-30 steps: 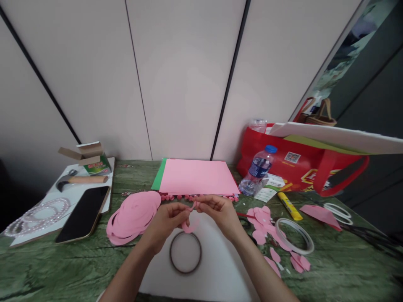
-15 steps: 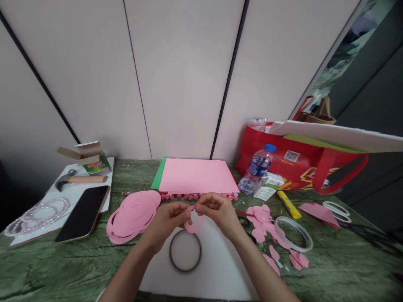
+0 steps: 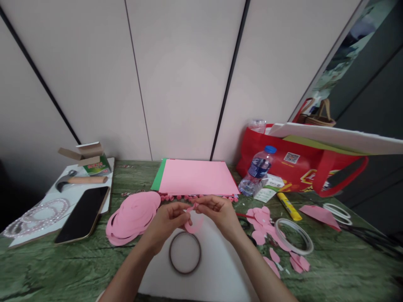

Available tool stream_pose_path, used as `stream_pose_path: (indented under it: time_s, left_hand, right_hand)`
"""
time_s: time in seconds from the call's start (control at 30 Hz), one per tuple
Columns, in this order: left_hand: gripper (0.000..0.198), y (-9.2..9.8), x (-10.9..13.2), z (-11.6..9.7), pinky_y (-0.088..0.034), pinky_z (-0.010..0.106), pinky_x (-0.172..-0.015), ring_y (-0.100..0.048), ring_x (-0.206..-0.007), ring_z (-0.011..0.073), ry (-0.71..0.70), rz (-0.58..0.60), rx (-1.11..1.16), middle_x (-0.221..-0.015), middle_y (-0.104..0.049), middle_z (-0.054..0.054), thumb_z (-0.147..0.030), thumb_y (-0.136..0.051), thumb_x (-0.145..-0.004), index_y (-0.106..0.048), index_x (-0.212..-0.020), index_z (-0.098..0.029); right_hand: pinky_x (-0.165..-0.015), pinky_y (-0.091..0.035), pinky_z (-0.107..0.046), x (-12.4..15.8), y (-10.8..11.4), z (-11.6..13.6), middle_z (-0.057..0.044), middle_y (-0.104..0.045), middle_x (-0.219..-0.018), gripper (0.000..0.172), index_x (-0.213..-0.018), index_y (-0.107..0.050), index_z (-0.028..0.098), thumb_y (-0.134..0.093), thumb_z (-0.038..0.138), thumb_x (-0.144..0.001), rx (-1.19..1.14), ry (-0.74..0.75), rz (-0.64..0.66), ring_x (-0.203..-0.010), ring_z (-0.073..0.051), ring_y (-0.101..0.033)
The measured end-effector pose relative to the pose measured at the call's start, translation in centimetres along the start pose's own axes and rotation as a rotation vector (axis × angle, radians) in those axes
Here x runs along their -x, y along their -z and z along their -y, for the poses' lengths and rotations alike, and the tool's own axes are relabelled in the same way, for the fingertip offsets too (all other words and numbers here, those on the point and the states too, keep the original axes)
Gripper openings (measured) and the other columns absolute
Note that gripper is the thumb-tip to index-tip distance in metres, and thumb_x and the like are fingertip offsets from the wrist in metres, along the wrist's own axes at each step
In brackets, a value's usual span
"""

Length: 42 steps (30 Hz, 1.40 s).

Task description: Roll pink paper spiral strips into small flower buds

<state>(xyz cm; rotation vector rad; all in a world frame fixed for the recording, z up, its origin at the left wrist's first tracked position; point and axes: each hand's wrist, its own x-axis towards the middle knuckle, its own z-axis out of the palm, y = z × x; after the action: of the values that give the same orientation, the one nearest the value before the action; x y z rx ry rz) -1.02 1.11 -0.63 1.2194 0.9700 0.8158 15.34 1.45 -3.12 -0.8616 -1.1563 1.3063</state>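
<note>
Between my two hands a curled pink paper strip (image 3: pixel 194 227) is held above a white board (image 3: pixel 217 264). My left hand (image 3: pixel 172 218) pinches one part of it between thumb and fingers. The fingertips of my right hand (image 3: pixel 214 212) are closed on its upper end, close beside the left fingertips. A loose curve of the strip hangs below. Under my hands a thin brown ring (image 3: pixel 185 273) lies flat on the board. To the left rests a pile of pink paper spirals (image 3: pixel 134 216).
Pink paper sheets (image 3: pixel 198 176) lie behind my hands. On the right are paper petals (image 3: pixel 261 216), a tape roll (image 3: pixel 294 236), a glue stick (image 3: pixel 289 206), scissors (image 3: pixel 338 214), a water bottle (image 3: pixel 257 170) and a red bag (image 3: pixel 283 147). A phone (image 3: pixel 82 214) and a hammer (image 3: pixel 85 179) lie left.
Both hands stay in nearly the same place. The strip's upper end has shifted slightly between the fingertips, and its hanging curve looks more open.
</note>
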Motion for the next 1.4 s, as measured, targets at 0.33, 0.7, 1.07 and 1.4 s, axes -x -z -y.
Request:
stream_pose_path:
  time_s: [0.33,0.7,1.07,1.4]
  left_hand:
    - [0.026,0.06,0.06,0.23,-0.043,0.026,-0.060,-0.055,-0.058,0.0125,-0.027,0.040,-0.040,-0.061,-0.062,0.002,-0.025,-0.061,-0.071,-0.062,-0.092,-0.010]
    - [0.027,-0.13,0.06,0.05,-0.043,0.026,-0.060,-0.055,-0.059,0.0123,-0.029,0.025,-0.033,-0.063,-0.062,0.002,-0.023,-0.063,-0.069,-0.061,-0.092,-0.010]
    - [0.019,-0.17,-0.08,0.28,-0.043,0.025,-0.059,-0.056,-0.058,0.0116,-0.056,-0.010,-0.055,-0.065,-0.063,0.002,-0.020,-0.062,-0.068,-0.058,-0.085,-0.012]
    - [0.016,-0.30,0.05,0.21,-0.045,0.026,-0.060,-0.058,-0.061,0.0136,-0.061,0.028,-0.117,-0.067,-0.065,0.004,-0.018,-0.062,-0.067,-0.060,-0.082,-0.013]
  right_hand:
    - [-0.060,-0.048,-0.025,0.09,-0.10,0.20,-0.001,-0.066,-0.066,0.018,-0.069,-0.063,0.016,-0.075,0.023,-0.057,0.020,-0.045,-0.028,-0.060,-0.011,-0.059]
    - [-0.059,-0.048,-0.024,0.05,-0.23,0.09,0.001,-0.065,-0.061,0.017,-0.067,-0.064,0.017,-0.075,0.023,-0.055,0.008,-0.041,-0.002,-0.058,-0.011,-0.060]
    - [-0.063,-0.049,-0.026,0.04,-0.17,0.07,-0.002,-0.068,-0.068,0.014,-0.074,-0.068,0.018,-0.071,0.022,-0.061,0.036,-0.010,0.009,-0.061,-0.013,-0.061]
    - [-0.055,-0.047,-0.023,0.14,-0.20,-0.10,0.000,-0.066,-0.064,0.018,-0.068,-0.061,0.016,-0.074,0.020,-0.056,0.031,-0.042,0.021,-0.056,-0.011,-0.060]
